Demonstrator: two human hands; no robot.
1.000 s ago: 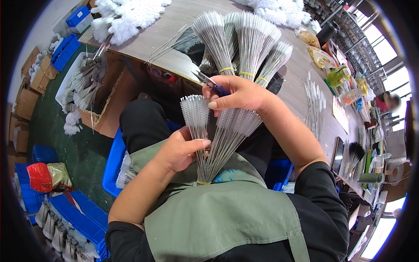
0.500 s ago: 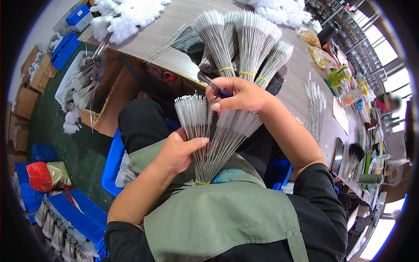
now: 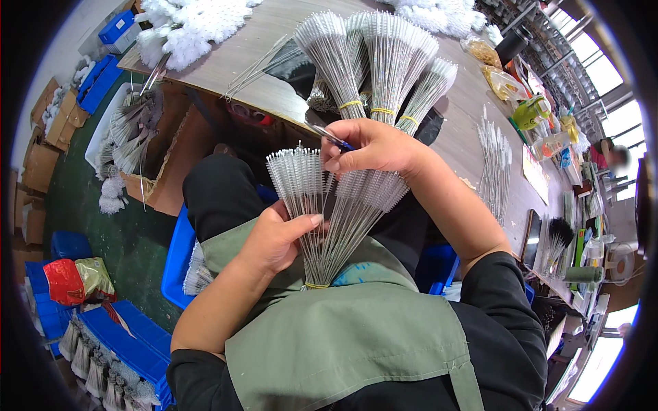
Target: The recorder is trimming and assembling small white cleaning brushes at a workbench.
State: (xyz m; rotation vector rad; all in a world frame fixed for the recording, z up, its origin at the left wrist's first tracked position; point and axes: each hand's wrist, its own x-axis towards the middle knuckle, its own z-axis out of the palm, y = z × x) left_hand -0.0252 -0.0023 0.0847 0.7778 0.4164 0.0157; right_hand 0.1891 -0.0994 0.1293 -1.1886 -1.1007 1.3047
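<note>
A bundle of thin wire brushes (image 3: pixel 353 226) rests upright on my lap, its lower ends held by a yellow rubber band (image 3: pixel 317 285). White bristle heads fan out at the top, parted into two clumps. My left hand (image 3: pixel 277 236) is wrapped round the left clump's wires, thumb across the front. Above the gap between the clumps, my right hand (image 3: pixel 370 147) is closed on a small metal tool with a dark blue handle (image 3: pixel 340 143), pointed up and left. Its exact kind is mostly hidden by the fingers.
Several banded brush bundles (image 3: pixel 384 61) lie on the table (image 3: pixel 267 89) just beyond my right hand. Loose brushes (image 3: pixel 493 164) lie at the right, white brush piles (image 3: pixel 199 31) at the far side. A blue bin (image 3: pixel 177 257) stands beside my leg, a cardboard box (image 3: pixel 168 164) under the table.
The left clump of brushes has tilted slightly left along with my left hand. My right hand has shifted a little, still holding the tool.
</note>
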